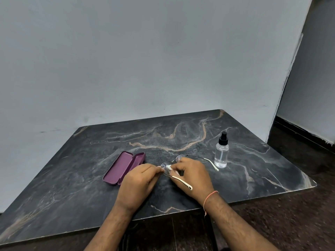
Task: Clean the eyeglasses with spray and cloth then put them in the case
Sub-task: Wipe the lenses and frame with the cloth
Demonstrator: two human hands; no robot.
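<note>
Your left hand [139, 180] pinches the eyeglasses [174, 163] by one lens just above the marble table [181, 134], while your right hand [192, 173] pinches a small white cloth [169, 168] against it. The purple case [123, 167] lies open to the left, and the spray bottle [221, 151] stands upright to the right.

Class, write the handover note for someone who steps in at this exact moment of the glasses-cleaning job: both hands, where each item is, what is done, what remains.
Left hand: pinches the eyeglasses at the near lens.
Right hand: holds a small white cloth against that lens.
Spray bottle: upright on the table, to the right of the glasses, untouched.
Case: purple, open, lying to the left of the hands, nothing inside.
Done: whether spraying happened cannot be told; wiping is under way.
Left: finish wiping both lenses, fold the temples, place the glasses in the case and close it.
</note>
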